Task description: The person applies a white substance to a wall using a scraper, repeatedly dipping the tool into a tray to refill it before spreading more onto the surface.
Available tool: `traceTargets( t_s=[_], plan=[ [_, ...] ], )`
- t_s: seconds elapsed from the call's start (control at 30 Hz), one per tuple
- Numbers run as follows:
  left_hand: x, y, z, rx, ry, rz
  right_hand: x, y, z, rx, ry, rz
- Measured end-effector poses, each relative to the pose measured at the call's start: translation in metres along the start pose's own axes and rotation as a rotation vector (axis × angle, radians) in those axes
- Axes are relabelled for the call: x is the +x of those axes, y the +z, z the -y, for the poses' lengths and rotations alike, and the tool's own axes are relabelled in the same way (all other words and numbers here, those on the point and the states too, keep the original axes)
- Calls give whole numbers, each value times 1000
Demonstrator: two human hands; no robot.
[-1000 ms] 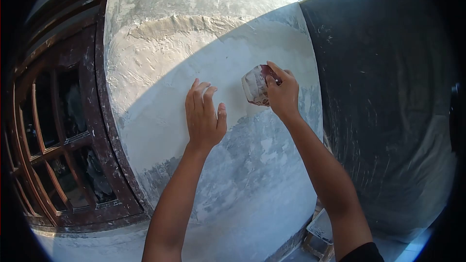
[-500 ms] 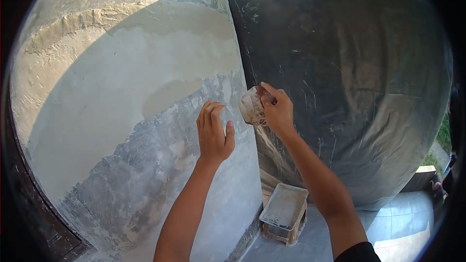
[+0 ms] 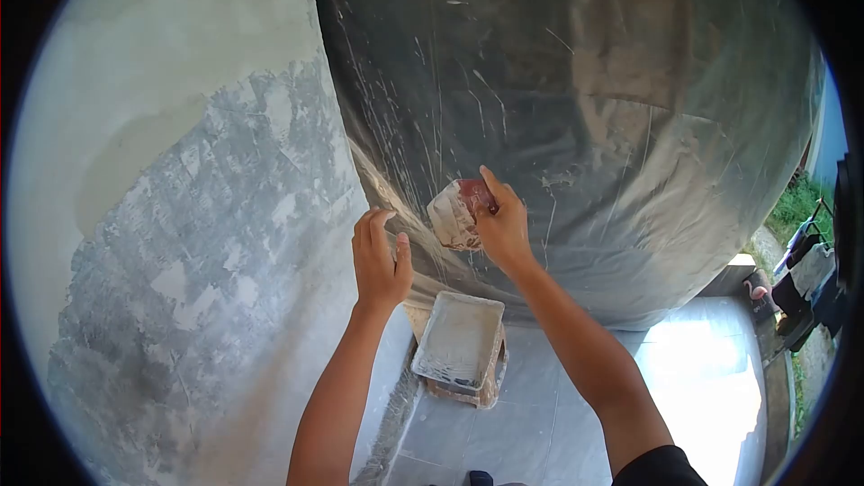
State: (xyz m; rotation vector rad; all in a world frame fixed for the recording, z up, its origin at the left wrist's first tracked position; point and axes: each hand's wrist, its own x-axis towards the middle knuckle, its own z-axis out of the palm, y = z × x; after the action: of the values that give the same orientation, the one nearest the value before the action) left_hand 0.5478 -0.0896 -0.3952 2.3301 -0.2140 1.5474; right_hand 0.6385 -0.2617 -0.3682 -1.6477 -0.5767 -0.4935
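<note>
My right hand [image 3: 506,232] grips a putty knife [image 3: 450,214] by its reddish-brown handle, the wide blade pointing left and smeared with pale putty. Held up in front of a dark tarp [image 3: 612,180], the tool overlaps it in this view. My left hand [image 3: 382,263] is raised beside the wall's edge, fingers loosely bent, thumb apart, nothing in it. To the left stands the wall [image 3: 207,243], smooth with pale coating higher up and patchy grey lower down. Below and between my hands, a rectangular tray [image 3: 461,335] coated in whitish putty rests on a small stand [image 3: 490,389].
The tarp hangs from above along the wall's edge, creased and scratched with white marks. Grey floor tiles [image 3: 540,396] lie beneath, with a bright sunlit patch [image 3: 702,378] to the right. Cloths [image 3: 810,274] hang at the far right near some grass [image 3: 796,202].
My view has tilted down and turned right, so the wall edge shifts left and the tray sits higher in view. The putty knife stays in my right hand, farther from the wall edge.
</note>
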Motion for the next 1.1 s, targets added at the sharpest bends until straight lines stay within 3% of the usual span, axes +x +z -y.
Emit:
traceTargets(
  t_s=[0.2, 0.53, 0.63, 0.83, 1.0, 1.1],
  plan=[
    [-73, 54, 35, -78, -167, 164, -37, 29, -101, -47, 93, 51],
    [-214, 115, 95, -157, -509, 382, -129, 88, -237, -130, 425, 140],
    [-259, 131, 107, -166, -594, 429, -159, 99, -270, -178, 572, 174],
    [-361, 149, 124, -135, -652, 539, -222, 122, -333, -249, 596, 186],
    [-425, 158, 127, -173, -848, 688, -263, 133, -367, -289, 751, 308],
    [-466, 162, 127, -183, -915, 724, -289, 137, -386, -287, 735, 307]
  ],
)
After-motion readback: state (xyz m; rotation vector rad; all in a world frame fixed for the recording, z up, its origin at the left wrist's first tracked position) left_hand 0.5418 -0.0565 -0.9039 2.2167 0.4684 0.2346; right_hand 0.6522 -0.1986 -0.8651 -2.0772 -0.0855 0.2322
